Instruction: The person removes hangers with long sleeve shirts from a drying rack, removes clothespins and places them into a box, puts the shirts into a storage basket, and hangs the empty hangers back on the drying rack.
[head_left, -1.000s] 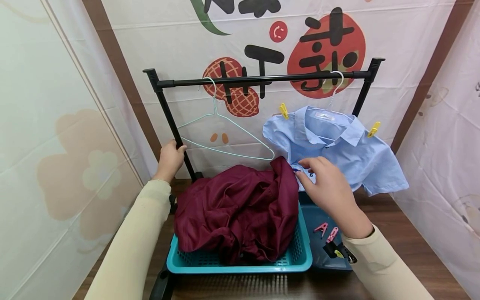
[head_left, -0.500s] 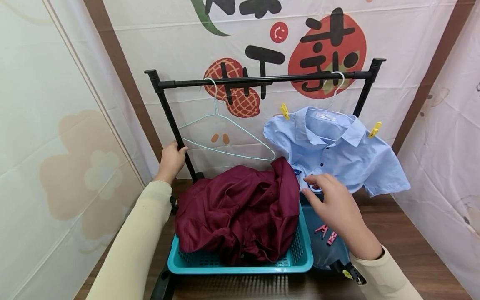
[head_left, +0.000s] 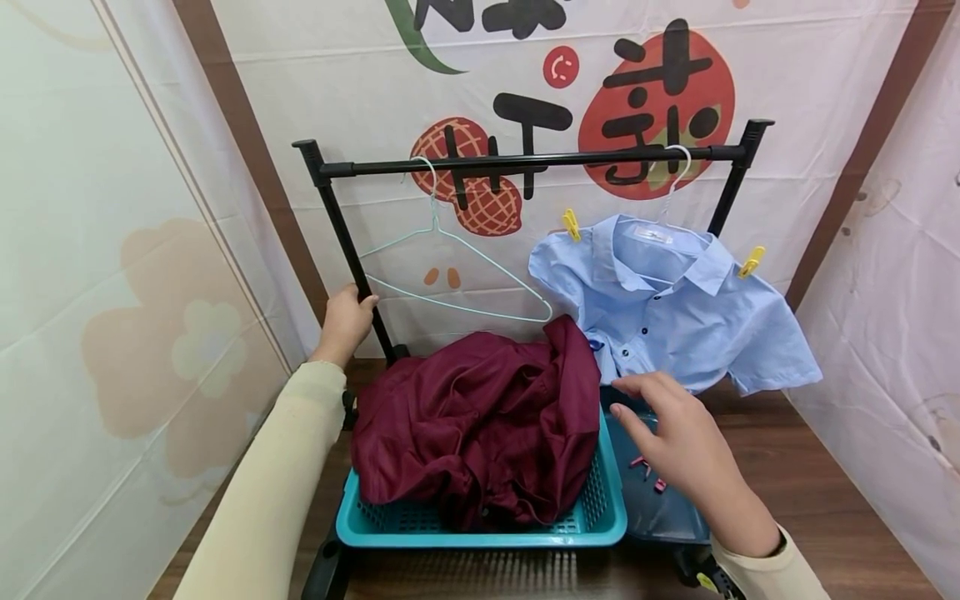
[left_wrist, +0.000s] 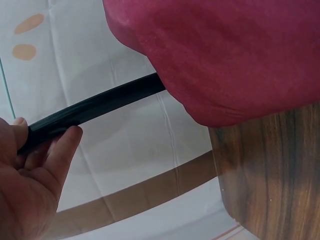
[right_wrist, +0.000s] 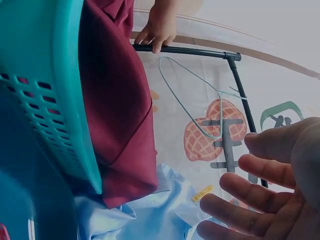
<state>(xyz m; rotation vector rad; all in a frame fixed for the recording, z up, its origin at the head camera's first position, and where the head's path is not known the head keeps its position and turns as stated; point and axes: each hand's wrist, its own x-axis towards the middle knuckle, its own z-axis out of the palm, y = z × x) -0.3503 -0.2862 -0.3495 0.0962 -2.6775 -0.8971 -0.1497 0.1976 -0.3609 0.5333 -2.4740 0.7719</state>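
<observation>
My left hand [head_left: 347,323] grips the left upright of the black clothes rack [head_left: 525,162], thumb and fingers wrapped around the pole [left_wrist: 100,105] in the left wrist view. My right hand [head_left: 678,442] hovers in front of the light blue short-sleeved shirt [head_left: 675,325], fingers spread and holding nothing; the right wrist view shows its loosely bent fingers [right_wrist: 255,192]. That shirt hangs on a white hanger [head_left: 678,171], a yellow clothespin [head_left: 572,225] at one shoulder and a second clothespin [head_left: 751,262] at the other. Beside it a bare mint-green hanger [head_left: 480,257] hangs from the rail.
A teal basket [head_left: 480,540] in front of the rack holds a crumpled maroon garment [head_left: 480,425]. Right of it, a dark blue bin [head_left: 660,517] contains pink clothespins [head_left: 660,485], partly behind my right hand. All stand on a brown wooden surface [head_left: 840,500] before a printed cloth backdrop.
My right hand has drawn away from the blue shirt's front, down and to the right, over the dark blue bin. The left hand keeps its grip on the rack's upright.
</observation>
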